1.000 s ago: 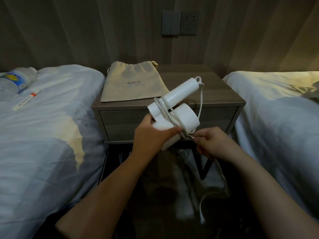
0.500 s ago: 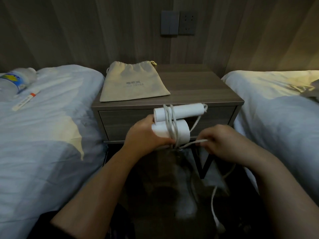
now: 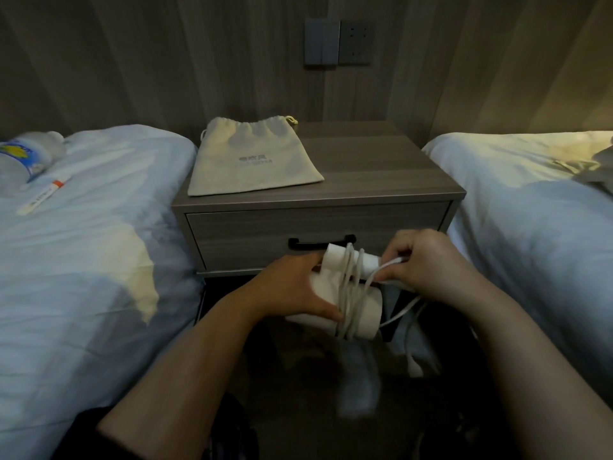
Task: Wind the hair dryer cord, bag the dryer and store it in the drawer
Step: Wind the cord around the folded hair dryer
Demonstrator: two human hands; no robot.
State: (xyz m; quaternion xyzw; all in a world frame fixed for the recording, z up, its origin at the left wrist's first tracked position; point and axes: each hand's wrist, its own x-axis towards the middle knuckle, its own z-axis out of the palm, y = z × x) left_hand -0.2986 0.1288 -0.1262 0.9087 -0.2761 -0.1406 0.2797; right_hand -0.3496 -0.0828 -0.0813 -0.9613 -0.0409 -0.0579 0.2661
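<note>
Our right hand pinches the white cord in closed fingers, just right of the hair dryer. Our left hand wraps around the dryer's fat body and holds it tight. The dryer floats low in front of the drawer, its long side running left to right. Several loops already cross it (up and down). The loose cord hangs down from the dryer's right end, so we think the right hand winds next. The bag lies above the drawer, on the nightstand.
</note>
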